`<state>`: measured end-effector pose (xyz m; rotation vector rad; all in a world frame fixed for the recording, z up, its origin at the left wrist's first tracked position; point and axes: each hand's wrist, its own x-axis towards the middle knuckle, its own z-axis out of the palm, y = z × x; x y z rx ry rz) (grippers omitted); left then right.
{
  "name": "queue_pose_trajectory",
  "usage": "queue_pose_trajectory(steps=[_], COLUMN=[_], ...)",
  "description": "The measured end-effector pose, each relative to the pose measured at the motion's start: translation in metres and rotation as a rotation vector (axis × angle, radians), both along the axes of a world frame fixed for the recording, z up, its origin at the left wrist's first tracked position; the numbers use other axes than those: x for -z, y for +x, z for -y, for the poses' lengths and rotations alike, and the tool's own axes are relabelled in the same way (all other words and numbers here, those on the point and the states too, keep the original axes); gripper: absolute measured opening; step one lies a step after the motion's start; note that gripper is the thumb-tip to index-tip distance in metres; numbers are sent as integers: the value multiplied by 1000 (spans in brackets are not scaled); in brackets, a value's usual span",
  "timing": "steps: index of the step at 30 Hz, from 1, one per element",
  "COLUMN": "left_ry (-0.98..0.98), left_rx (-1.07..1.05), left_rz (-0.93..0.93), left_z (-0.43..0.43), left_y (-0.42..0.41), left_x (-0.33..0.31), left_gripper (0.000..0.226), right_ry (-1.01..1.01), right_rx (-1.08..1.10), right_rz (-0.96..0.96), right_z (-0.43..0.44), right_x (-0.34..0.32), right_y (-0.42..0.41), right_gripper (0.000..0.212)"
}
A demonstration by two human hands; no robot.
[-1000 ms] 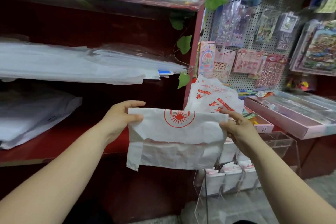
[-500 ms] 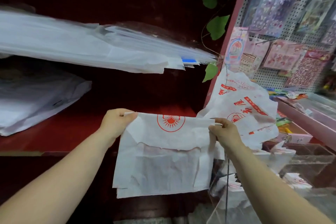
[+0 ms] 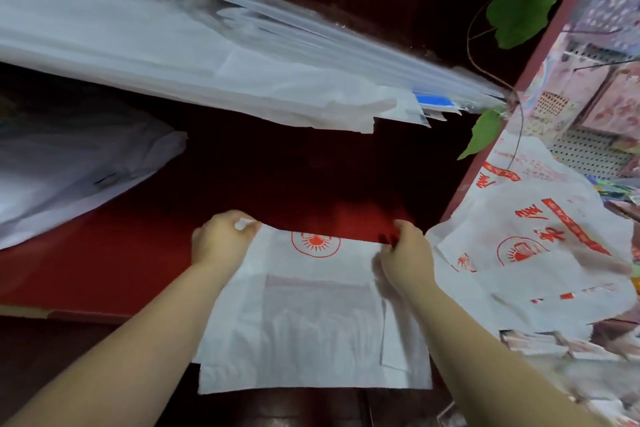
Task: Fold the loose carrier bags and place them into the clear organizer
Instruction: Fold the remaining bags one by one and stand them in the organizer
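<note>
My left hand [image 3: 221, 239] and right hand [image 3: 405, 258] pinch the bag [image 3: 311, 329] by its top corners at centre frame; it looks thin, limp and slippery.

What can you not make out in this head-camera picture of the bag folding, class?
Head view only:
- No clear organizer identifiable: lower right corner blurred and cropped.
- Red lettering on the loose bags: motion-blurred.
- Back of the carrier bag: hidden by its front.
- Palms of left hand and right hand: turned away.

Left hand [image 3: 221, 240], right hand [image 3: 408, 262] extended forward, both pinching.
</note>
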<state>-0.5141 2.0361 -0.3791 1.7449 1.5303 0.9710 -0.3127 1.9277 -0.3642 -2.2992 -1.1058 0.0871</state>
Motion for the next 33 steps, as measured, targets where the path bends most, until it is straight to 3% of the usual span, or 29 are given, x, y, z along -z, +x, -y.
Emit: queue_pose_trajectory(steps=[2, 7, 14, 18, 22, 25, 30, 31, 33], left_ry=[68, 152, 167, 154, 129, 170, 127, 201, 319], left_rx=[14, 32, 54, 62, 124, 299, 442, 450, 503], left_rz=[-136, -358, -461, -360, -24, -117, -548, -575, -609], left_z=[0, -6, -9, -8, 2, 30, 69, 76, 79], left_y=[2, 3, 3, 3, -13, -45, -74, -78, -78], left_x=[3, 9, 12, 10, 0, -1, 24, 27, 35], left_gripper=[19, 20, 22, 31, 38, 45, 125, 128, 109], right_ry=[-89, -285, -403, -454, -468, -464, -374, -278, -46], right_rx=[-126, -491, -461, -405, -398, -391, -381, -384, -351], right_rz=[216, 223, 193, 170, 166, 168, 128, 67, -105], right_z=[-8, -25, -12, 6, 2, -8, -18, -17, -8], right_x=[4, 13, 16, 14, 14, 16, 16, 16, 12], right_y=[-12, -64, -51, -27, -23, -21, -17, -17, -18], right_gripper=[49, 51, 56, 55, 55, 55, 54, 53, 48])
